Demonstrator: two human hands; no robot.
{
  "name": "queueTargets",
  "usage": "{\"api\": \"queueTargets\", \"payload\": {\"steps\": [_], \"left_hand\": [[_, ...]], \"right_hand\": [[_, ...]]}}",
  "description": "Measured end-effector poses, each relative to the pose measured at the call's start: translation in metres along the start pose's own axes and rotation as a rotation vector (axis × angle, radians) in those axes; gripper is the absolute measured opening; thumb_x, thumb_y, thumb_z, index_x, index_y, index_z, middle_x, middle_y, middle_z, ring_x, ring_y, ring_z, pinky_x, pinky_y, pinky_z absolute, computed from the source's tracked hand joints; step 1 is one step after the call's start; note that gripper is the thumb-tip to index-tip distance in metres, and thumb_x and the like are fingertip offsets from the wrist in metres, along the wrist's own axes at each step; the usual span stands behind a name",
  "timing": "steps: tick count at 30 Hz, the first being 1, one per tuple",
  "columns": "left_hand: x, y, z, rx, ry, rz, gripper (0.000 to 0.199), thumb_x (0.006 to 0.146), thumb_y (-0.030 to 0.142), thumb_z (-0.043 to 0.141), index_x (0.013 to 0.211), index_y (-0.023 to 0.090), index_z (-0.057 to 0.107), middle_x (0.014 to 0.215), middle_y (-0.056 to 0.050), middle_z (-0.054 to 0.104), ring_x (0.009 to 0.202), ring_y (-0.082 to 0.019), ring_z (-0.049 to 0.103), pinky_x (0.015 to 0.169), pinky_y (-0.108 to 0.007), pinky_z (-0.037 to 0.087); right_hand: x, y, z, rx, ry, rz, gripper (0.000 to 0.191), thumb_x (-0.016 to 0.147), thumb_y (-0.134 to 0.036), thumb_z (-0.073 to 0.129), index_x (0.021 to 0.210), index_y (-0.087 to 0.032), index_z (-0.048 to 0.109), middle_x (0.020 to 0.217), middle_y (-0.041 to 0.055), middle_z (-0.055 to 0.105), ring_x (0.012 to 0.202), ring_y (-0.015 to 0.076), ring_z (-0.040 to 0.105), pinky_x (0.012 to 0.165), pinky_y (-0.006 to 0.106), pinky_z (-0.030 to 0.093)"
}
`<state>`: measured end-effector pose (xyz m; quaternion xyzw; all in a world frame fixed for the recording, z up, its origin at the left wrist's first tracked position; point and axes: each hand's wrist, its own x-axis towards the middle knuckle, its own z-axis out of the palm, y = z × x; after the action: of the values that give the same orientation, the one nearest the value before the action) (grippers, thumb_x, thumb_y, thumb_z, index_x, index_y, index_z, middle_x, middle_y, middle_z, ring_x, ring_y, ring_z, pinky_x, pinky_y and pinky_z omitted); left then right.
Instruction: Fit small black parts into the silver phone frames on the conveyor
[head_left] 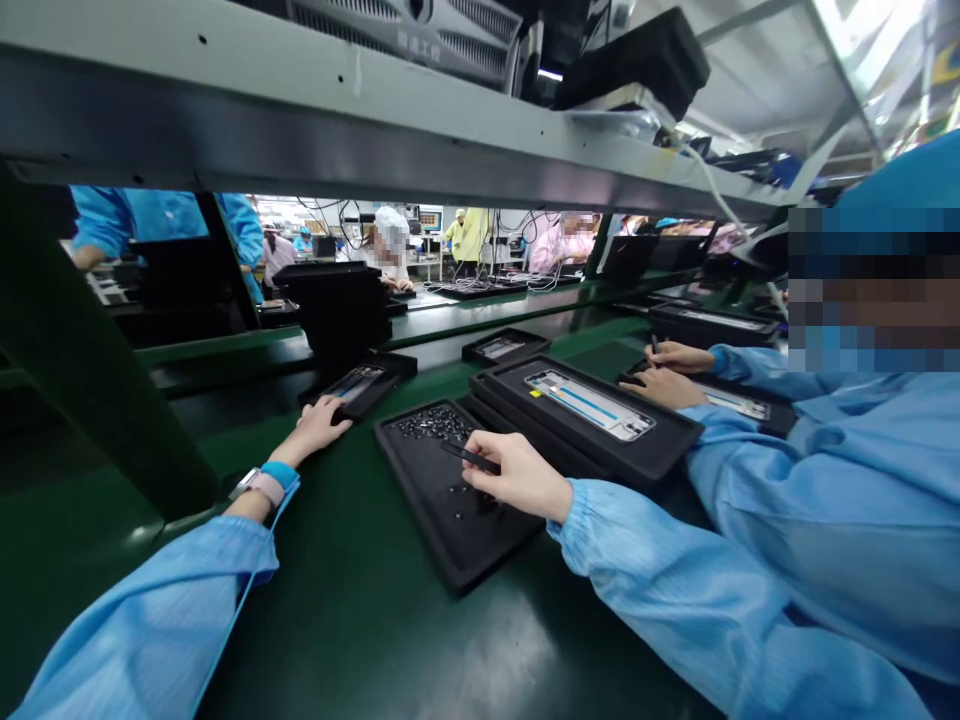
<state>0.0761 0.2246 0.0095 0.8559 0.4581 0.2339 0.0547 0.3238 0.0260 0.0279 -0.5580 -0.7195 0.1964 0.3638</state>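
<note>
My right hand (517, 474) pinches black tweezers (471, 456) over a black tray (442, 510). Many small dark, shiny parts (431, 422) lie heaped at the tray's far end, and a few are scattered near its middle. My left hand (319, 428) rests on the near edge of a smaller black tray (381, 392), its fingers spread a little. That tray holds a phone-like frame (360, 384). Beside the parts tray, on the right, a stack of black trays (667, 445) bears a white and blue phone frame (589, 404).
A co-worker's hands (671, 385) work over another tray at the right. A small tray (487, 346) lies farther back, and a tall stack of black trays (334, 310) stands at the back left. A metal shelf (300, 120) spans overhead; a green post (97, 360) rises at the left.
</note>
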Motion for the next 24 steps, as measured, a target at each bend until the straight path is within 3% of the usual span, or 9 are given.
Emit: {"api": "queueTargets", "payload": {"steps": [4,12,16,20,22,24], "left_hand": [[-0.001,-0.019,0.013,0.03,-0.011,0.084,0.023,0.084,0.027,0.05,0.102,0.013,0.055,0.109,-0.01,0.055,0.1,-0.023,0.053,0.088,-0.04,0.041],[-0.006,-0.016,0.008,0.032,-0.01,0.225,0.024,0.082,0.018,0.04,0.097,0.016,0.058,0.104,-0.009,0.058,0.096,-0.023,0.057,0.088,-0.032,0.042],[-0.008,-0.014,-0.011,0.082,0.071,0.216,0.027,0.085,0.018,0.036,0.105,0.014,0.054,0.107,-0.01,0.057,0.097,-0.023,0.056,0.086,-0.032,0.042],[-0.018,-0.004,-0.041,0.147,0.11,0.211,0.028,0.086,0.017,0.038,0.11,0.016,0.052,0.107,-0.009,0.057,0.092,-0.022,0.058,0.081,-0.032,0.044],[-0.038,0.006,-0.06,0.169,0.098,0.226,0.027,0.084,0.017,0.041,0.107,0.019,0.055,0.105,-0.008,0.058,0.09,-0.022,0.059,0.08,-0.031,0.045],[-0.073,0.017,-0.078,0.193,0.08,0.262,0.025,0.083,0.017,0.042,0.103,0.021,0.057,0.101,-0.006,0.06,0.084,-0.021,0.06,0.076,-0.03,0.045]], "right_hand": [[-0.002,-0.002,0.0,0.023,-0.01,-0.003,0.005,0.068,-0.012,0.056,0.068,-0.017,0.053,0.068,0.0001,0.061,0.065,0.0126,0.059,0.063,0.023,0.046],[-0.002,-0.009,-0.002,0.022,-0.027,0.004,0.006,0.068,-0.012,0.055,0.066,-0.017,0.052,0.065,-0.0011,0.058,0.063,0.0112,0.056,0.062,0.022,0.044],[-0.001,-0.008,-0.002,0.022,-0.013,0.004,0.006,0.068,-0.015,0.054,0.064,-0.017,0.05,0.063,-0.0009,0.058,0.061,0.0119,0.056,0.06,0.022,0.043],[-0.001,0.005,-0.003,0.002,0.025,-0.019,0.002,0.069,-0.018,0.053,0.067,-0.017,0.052,0.064,-0.0002,0.06,0.062,0.0126,0.056,0.061,0.023,0.043],[-0.001,0.011,-0.005,-0.013,0.055,-0.043,0.002,0.069,-0.018,0.053,0.068,-0.017,0.054,0.065,-0.0002,0.061,0.063,0.0125,0.057,0.062,0.023,0.042],[0.0,0.015,-0.008,-0.03,0.081,-0.057,0.002,0.069,-0.018,0.054,0.068,-0.016,0.055,0.066,-0.0002,0.062,0.063,0.0123,0.057,0.063,0.022,0.042]]}}
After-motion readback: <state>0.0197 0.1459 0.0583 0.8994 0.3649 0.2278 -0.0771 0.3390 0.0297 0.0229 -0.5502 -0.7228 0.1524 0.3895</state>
